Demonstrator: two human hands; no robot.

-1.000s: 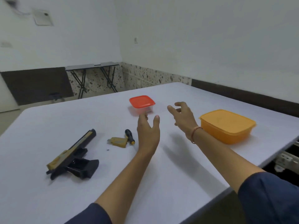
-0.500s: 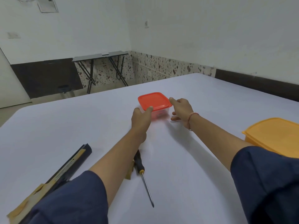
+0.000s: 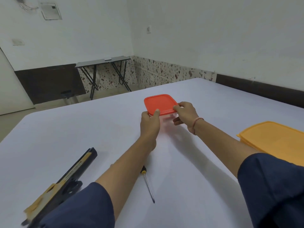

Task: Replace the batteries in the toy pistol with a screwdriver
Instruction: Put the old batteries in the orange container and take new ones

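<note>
A small clear box with a red lid (image 3: 159,103) stands on the white table (image 3: 205,102), far from me. My left hand (image 3: 150,123) grips its near left corner, thumb on the lid. My right hand (image 3: 185,115) grips its right edge, fingers curled over the lid. The black and tan toy pistol (image 3: 65,181) lies at the lower left, partly hidden by my left sleeve. A screwdriver (image 3: 148,183) with a black and yellow handle lies under my left forearm, tip toward me.
A larger orange lidded container (image 3: 276,139) sits at the right edge of the table. Beyond the table stand a folding table (image 3: 103,61) and a dark panel against the wall.
Both hands reached forward from mid-air to the red-lidded box and closed on its sides. The view moved forward, so pistol and screwdriver now sit lower in the frame.
</note>
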